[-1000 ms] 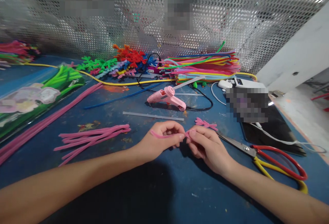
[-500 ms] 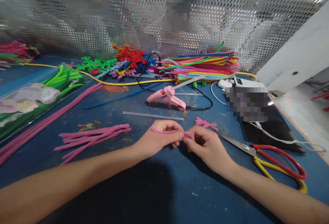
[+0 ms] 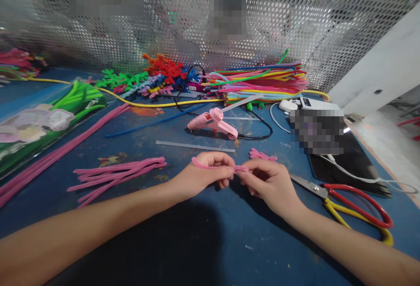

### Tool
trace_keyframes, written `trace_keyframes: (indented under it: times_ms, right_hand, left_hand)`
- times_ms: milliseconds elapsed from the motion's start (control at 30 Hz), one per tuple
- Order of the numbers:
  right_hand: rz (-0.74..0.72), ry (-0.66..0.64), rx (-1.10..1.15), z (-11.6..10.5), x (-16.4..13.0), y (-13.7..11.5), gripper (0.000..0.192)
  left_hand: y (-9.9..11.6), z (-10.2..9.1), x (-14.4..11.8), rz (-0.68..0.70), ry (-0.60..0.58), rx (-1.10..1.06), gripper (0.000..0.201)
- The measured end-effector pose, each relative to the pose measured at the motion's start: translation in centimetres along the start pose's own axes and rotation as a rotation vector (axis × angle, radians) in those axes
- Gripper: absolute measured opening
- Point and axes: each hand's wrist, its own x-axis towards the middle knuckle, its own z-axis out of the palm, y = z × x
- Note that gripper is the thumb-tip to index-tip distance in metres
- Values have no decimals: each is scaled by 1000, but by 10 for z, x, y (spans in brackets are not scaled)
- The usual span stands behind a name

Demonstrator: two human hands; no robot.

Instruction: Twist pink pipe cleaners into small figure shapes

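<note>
Left hand (image 3: 200, 176): pinching the pink pipe cleaner (image 3: 213, 166), steadying it.
Right hand (image 3: 267, 181): fingertips pinched on its other end, close enough to work it.
Beside right hand: scissors (image 3: 341, 198), within reach.
Beyond both hands: glue gun (image 3: 213, 122) resting on blue table (image 3: 197, 242).

A scuffed blue tabletop (image 3: 203, 251) is backed by a shiny perforated metal screen (image 3: 328, 19); a white wall (image 3: 387, 67) is seen at right.

A blue table (image 3: 203, 242) carries a pink glue gun (image 3: 213, 122), red-handled scissors (image 3: 348, 196), cut pink stems (image 3: 118, 172), and what looks like a clear glue stick (image 3: 195, 146).
</note>
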Motion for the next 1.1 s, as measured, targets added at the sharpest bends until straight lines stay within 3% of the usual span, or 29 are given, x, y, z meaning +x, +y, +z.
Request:
trace_keyframes:
  times_ms: [300,533,633,867,1000,1100]
  right_hand:
    - [-149,-12,-195,-6,1,1,14]
    - [77,-85,38,-5,6,-6,20]
    - [85,-54,69,-4,6,-5,19]
    - [-244,142,-350,-1,-4,-6,11]
    - [-175,63,-313,-3,-1,-7,7]
    - [-207,21,-342,-5,2,-9,11]
  left_hand:
    - [-5,-2,2,-11,-14,-37,16]
    - [-4,-2,1,24,13,-96,16]
    - [-5,1,1,37,73,-95,17]
    - [-2,10,-3,70,179,30,12]
    - [-2,9,-2,80,163,64,10]
    - [-3,7,-1,76,146,63,11]
